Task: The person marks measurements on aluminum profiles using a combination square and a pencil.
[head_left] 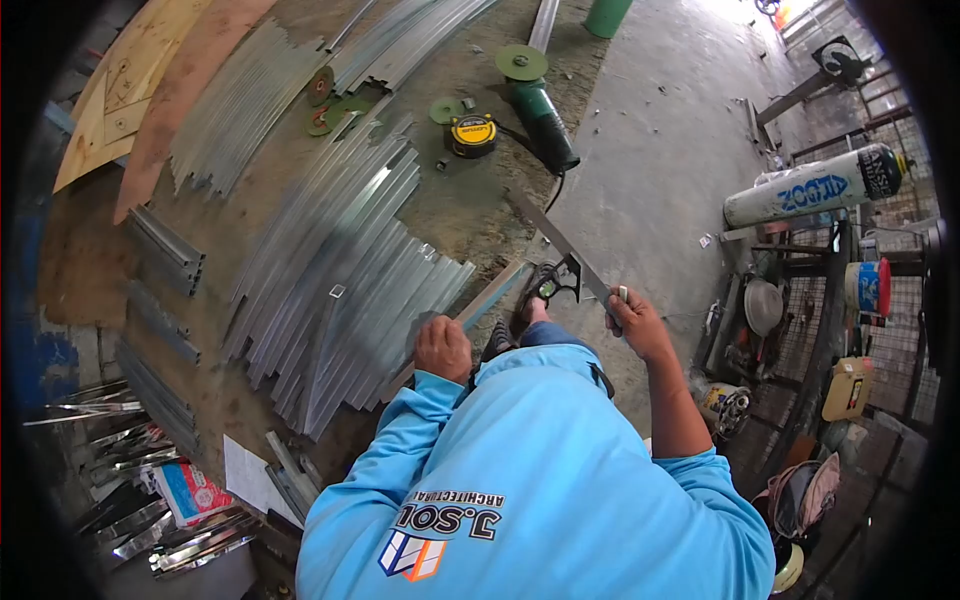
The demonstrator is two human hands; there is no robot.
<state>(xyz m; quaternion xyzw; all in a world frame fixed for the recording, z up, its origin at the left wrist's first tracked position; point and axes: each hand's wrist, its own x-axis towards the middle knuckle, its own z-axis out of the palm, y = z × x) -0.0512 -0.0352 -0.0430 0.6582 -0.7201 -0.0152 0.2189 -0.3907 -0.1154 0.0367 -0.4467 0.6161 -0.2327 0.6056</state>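
My right hand (634, 320) is closed around one end of a combination square (580, 261). The square's long steel blade points up and left past the table's edge, and its dark head sits partway along the blade. With fingers curled, my left hand (443, 349) rests at the table's front edge, beside a metal bar (493, 296). What lies under those fingers is hidden. Just beyond it, many cut metal tubes (340, 270) lie side by side on the worktable (480, 215). A small square metal piece (337, 292) lies on top of them.
A yellow tape measure (473, 135), a green angle grinder (543, 125) with its cord and several discs lie on the table. More metal profiles (235, 105) are stacked further back. On the right stand an argon cylinder (810, 190) and a cluttered rack (830, 300).
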